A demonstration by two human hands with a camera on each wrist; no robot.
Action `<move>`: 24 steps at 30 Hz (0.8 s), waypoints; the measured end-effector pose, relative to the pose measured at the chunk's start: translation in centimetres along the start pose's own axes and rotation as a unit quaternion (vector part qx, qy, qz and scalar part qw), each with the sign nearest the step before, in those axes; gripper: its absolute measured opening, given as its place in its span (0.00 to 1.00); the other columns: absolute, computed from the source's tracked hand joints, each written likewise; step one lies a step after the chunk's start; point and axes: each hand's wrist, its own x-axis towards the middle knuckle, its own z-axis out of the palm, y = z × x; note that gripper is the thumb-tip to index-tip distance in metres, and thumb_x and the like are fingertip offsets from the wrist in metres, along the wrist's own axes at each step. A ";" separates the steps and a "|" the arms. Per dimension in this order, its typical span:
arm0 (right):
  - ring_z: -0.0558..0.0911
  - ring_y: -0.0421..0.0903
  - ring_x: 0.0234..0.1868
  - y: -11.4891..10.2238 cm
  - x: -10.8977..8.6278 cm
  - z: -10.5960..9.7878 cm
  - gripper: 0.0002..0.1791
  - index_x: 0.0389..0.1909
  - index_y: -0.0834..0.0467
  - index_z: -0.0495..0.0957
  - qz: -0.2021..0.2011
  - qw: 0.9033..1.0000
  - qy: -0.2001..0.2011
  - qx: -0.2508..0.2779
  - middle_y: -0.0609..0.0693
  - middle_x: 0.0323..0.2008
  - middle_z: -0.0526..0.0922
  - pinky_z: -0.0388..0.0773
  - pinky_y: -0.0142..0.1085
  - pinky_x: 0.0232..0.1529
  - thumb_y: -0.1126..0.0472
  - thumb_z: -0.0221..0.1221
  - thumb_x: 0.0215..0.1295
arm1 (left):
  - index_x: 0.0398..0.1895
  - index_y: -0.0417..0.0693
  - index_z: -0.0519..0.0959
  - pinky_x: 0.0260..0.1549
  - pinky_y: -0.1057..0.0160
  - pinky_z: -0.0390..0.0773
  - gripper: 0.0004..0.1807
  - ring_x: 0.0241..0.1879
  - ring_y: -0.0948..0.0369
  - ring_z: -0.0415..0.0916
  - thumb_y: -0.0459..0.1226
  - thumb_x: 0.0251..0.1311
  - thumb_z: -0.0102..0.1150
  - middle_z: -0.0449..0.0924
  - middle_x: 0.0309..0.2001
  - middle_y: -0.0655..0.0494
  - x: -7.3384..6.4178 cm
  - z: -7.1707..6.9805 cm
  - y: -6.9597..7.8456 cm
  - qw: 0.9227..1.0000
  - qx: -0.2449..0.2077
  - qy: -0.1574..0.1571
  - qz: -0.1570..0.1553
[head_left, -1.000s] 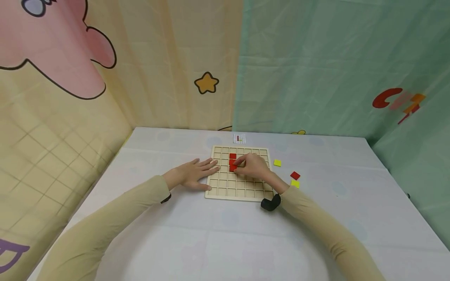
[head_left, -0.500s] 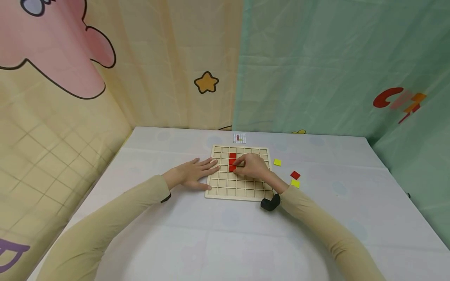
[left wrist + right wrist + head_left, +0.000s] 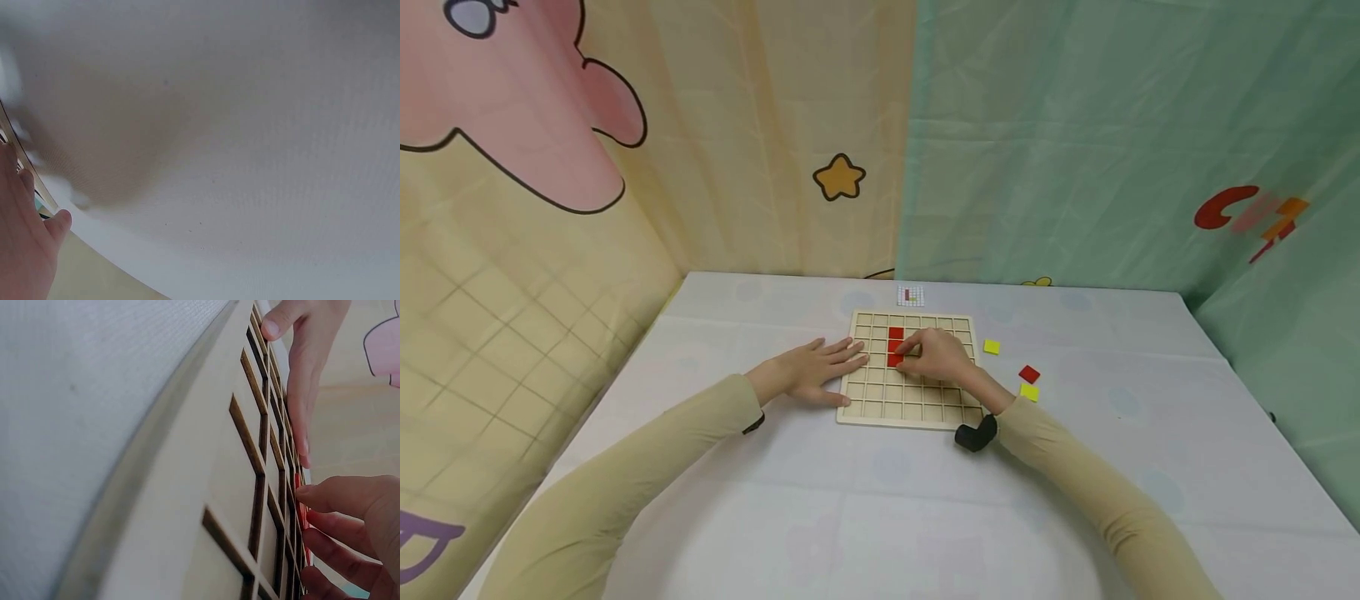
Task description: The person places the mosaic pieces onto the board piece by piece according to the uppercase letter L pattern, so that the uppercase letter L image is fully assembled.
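1. Both hands are at the wooden grid board (image 3: 913, 410). Its near part shows bare cells; the right hand hides some others.
2. Left hand (image 3: 814, 369): spread flat, fingers straight and parted, gripping nothing. Its fingertips lie over the board's left edge and the thumb touches that edge lower down, presumably to keep the board from sliding.
3. Right hand (image 3: 940, 354): bent into a small pinch, thumb and forefinger at opposite edges of the lowest red tile (image 3: 894, 360). How firmly they hold it cannot be told.
4. That tile ends a column of three, directly below the middle red tile (image 3: 894, 346), partly behind a finger, and the top red tile (image 3: 897, 332).
5. Off the board, to its right on the desk (image 3: 887, 508), lie three more pieces: an upper yellow tile (image 3: 992, 347) near the board's side, a loose red tile (image 3: 1029, 374) turned askew, and a lower yellow tile (image 3: 1029, 392) just beside it.
6. Beyond the board's far edge sits a small printed card (image 3: 911, 296) with a grid and an upright red bar; its finer marks are too small to read.
7. Step in hand, as I judge it: seating the third red tile squarely in its cell, perhaps copying the card.
8. Next should come a check that it lies level, a clean release without nudging its neighbours, then a reach rightward for another piece.
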 end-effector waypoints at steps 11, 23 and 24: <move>0.76 0.41 0.30 0.5 -1.3 -1.2 0.14 0.42 0.51 0.86 0.025 0.999 0.027 0.017 0.47 0.40 0.86 0.68 0.31 0.25 0.52 0.68 0.56 | 0.78 0.58 0.40 0.72 0.41 0.44 0.44 0.78 0.53 0.31 0.66 0.65 0.36 0.33 0.79 0.55 0.0 -0.2 0.3 1.000 0.001 0.001 0.006; 0.80 0.50 0.41 2.7 -3.9 -4.7 0.16 0.45 0.55 0.85 0.049 0.997 0.064 0.011 0.52 0.42 0.86 0.75 0.38 0.34 0.54 0.66 0.57 | 0.78 0.57 0.40 0.72 0.41 0.43 0.44 0.78 0.53 0.32 0.66 0.65 0.36 0.33 0.79 0.54 0.1 0.0 0.2 1.000 0.002 0.003 0.000; 0.80 0.50 0.41 3.0 -4.1 -5.1 0.16 0.45 0.55 0.85 0.050 0.996 0.067 0.010 0.53 0.42 0.86 0.75 0.39 0.35 0.54 0.66 0.57 | 0.78 0.57 0.40 0.72 0.41 0.43 0.44 0.78 0.53 0.32 0.66 0.65 0.36 0.34 0.79 0.55 0.1 0.0 0.2 1.000 0.002 0.003 -0.001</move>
